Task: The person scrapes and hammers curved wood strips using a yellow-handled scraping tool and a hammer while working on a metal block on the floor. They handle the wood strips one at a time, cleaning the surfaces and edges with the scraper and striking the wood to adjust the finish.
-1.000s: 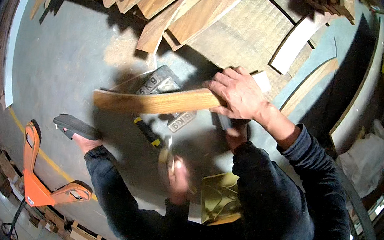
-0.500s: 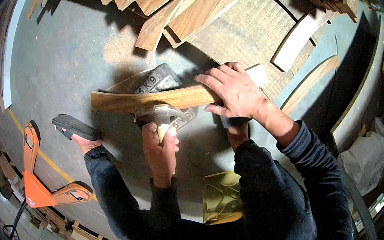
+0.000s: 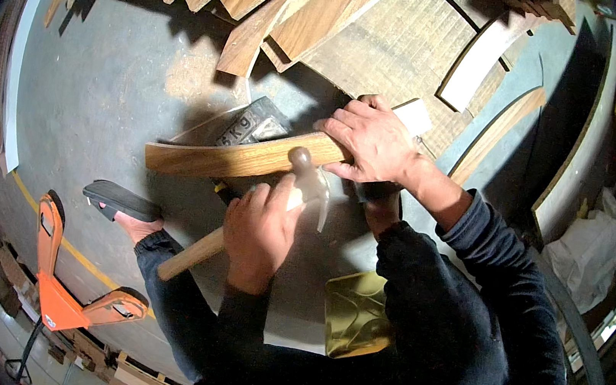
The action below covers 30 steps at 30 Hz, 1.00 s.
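**Hammer head at a curved wooden strip, floor-level work**

Nearest item: dark long sleeves and torso of the person, filling the lower right. Beside the torso, a flat olive-gold sheet (image 3: 356,315) lying on the grey floor (image 3: 105,91).

Left hand (image 3: 261,233): clenched around the pale wooden handle of a claw hammer (image 3: 308,179), gripping high, close under the head. The handle's free end sticks out down and to the left past the wrist. The metal head touches or sits just at the lower edge of the wooden strip; exact contact cannot be told.

Right hand (image 3: 372,143): grasping the right end of a curved wooden strip (image 3: 239,159), fingers wrapped over its top. The strip runs leftward from that hand, roughly level, its left end free above the floor.

Under the strip: a dark grey block (image 3: 255,123) with a ridged face, partly hidden by the strip.

Lower left: a foot in a dark sandal (image 3: 121,202) on the floor; beyond it a yellow floor line and an orange pallet-jack handle (image 3: 61,293).

Farthest: a heap of wooden offcuts and veneered boards (image 3: 270,3) along the top, with a large pale panel (image 3: 403,43) and a white strip (image 3: 482,60) to the right.
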{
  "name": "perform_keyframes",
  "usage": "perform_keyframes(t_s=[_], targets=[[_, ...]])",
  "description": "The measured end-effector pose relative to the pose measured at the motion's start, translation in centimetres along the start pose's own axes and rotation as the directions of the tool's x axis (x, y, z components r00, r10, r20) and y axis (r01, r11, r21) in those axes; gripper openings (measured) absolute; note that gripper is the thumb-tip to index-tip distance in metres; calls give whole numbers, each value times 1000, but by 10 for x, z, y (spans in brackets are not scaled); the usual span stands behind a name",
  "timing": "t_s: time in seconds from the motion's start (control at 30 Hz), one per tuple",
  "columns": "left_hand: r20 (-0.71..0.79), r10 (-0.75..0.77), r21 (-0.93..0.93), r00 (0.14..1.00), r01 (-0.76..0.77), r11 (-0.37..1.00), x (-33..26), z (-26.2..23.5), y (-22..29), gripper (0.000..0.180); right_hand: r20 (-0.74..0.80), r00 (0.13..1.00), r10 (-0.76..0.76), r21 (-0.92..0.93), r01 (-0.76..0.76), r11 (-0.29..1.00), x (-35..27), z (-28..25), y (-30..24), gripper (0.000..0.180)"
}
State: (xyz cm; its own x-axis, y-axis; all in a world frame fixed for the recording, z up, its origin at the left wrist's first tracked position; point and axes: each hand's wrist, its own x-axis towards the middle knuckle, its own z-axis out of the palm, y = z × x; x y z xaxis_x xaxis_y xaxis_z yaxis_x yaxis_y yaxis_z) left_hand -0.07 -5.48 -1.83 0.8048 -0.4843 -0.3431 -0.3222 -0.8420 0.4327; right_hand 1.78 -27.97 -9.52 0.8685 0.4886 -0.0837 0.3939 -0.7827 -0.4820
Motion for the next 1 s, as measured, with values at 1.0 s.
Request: perform_keyframes(t_s=[1.0], targets=[[-49,-878,-825,476,476,304,-73,144,-134,53,-18,1000,11,32,-11,999,3,4,-1,57]])
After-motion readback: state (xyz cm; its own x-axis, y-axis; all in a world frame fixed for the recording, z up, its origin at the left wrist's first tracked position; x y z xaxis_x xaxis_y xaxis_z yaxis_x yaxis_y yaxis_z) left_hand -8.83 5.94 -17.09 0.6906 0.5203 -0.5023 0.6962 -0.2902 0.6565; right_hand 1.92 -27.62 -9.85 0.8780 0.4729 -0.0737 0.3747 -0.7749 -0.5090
